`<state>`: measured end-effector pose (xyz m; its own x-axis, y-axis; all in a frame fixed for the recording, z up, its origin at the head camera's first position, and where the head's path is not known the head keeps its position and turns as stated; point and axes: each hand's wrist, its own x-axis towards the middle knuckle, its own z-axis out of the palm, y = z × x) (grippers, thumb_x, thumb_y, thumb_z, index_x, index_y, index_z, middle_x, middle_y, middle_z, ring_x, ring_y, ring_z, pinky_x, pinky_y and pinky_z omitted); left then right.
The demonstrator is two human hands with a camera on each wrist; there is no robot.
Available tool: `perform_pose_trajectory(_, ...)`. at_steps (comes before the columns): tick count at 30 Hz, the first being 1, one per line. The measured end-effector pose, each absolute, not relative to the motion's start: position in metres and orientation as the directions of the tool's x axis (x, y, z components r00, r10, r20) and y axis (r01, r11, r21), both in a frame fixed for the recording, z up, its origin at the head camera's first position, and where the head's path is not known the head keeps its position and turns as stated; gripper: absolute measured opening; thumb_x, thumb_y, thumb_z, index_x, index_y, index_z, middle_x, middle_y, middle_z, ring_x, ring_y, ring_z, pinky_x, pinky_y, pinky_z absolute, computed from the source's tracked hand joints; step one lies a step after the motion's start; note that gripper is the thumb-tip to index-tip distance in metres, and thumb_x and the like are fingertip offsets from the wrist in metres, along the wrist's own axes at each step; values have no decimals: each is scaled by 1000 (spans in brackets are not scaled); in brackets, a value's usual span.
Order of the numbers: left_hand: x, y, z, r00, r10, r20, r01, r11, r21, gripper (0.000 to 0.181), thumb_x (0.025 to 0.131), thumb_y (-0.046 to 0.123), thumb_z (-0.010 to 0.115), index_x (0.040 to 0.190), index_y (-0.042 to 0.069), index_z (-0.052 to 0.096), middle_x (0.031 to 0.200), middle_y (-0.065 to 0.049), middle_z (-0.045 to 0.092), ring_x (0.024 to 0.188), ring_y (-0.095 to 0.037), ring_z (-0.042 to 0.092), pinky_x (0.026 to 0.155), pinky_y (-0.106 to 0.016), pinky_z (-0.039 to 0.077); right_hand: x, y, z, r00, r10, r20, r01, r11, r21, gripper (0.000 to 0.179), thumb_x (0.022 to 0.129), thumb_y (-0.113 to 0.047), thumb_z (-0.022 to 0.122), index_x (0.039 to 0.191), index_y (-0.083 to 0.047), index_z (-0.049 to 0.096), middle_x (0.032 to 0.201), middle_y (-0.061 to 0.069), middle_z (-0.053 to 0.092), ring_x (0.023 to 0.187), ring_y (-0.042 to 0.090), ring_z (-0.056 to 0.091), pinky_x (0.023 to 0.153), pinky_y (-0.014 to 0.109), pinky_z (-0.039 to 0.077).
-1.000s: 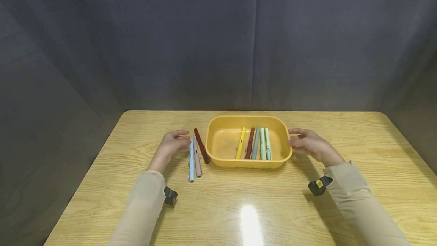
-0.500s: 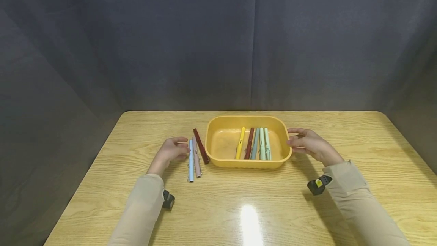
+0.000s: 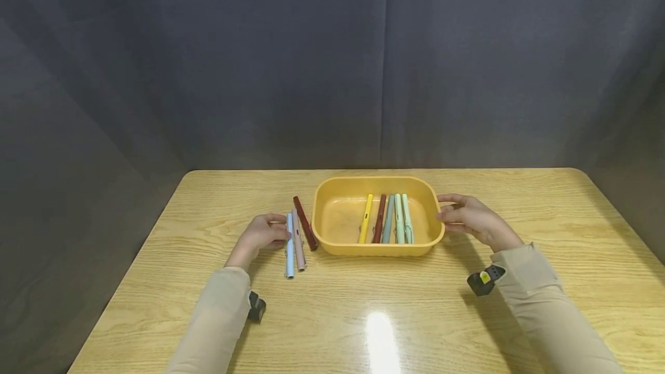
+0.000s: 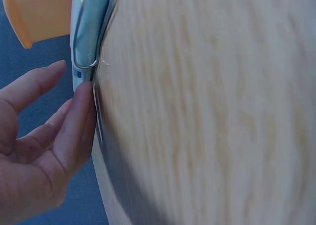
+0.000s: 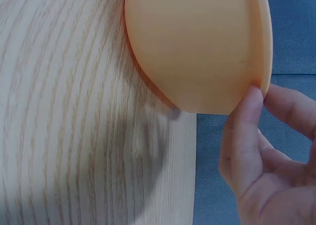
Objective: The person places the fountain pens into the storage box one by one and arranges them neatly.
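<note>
Left of the yellow plastic tray (image 3: 376, 250), a light blue pen (image 3: 290, 253) lies on the table, its wire clip (image 4: 88, 64) showing in the left wrist view. My left hand (image 3: 262, 233) is beside this pen; one fingertip touches its end while another finger stands apart from it. To the pen's right lie a mauve pen (image 3: 298, 244) and a dark red pen (image 3: 305, 222). At the tray's right end, my right hand (image 3: 473, 219) pinches the rim between thumb and finger, as the right wrist view shows.
Inside the tray lie a yellow pen (image 3: 366, 218), a brownish red pen (image 3: 380, 218), a grey-blue pen (image 3: 388, 219) and pale green pens (image 3: 399, 219). The wooden table (image 3: 332, 316) ends at a dark curtain (image 3: 291, 74) behind.
My left hand has lowered slightly toward the near side, with its fingers coming down beside the light blue pen. The right hand stays at the tray's rim.
</note>
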<state>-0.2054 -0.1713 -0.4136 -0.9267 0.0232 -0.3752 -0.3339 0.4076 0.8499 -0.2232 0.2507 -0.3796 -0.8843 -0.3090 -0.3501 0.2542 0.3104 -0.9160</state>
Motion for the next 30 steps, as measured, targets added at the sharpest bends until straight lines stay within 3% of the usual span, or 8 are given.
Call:
perform_pose_trajectory(14,-204,-167,-413,-929,5,-370,-328,449,831,54,84,-3,65,134,-11,43,125,-30,56,100,-29,66,86,-36,60,-226,251,-383,-883,-291,-369,278,310,-909,65,94,-7,54,147,9,19,100,-4,55,83,-2,60,79,16,57)
perform_pose_trajectory(30,-203,-158,-410,-923,-36,-382,-355,460,814,54,83,-5,62,133,-12,44,124,-31,55,90,-26,67,80,-34,61,-224,249,-380,-881,-291,-372,280,313,-907,67,94,-8,55,147,8,18,103,-3,55,82,-2,60,78,15,57)
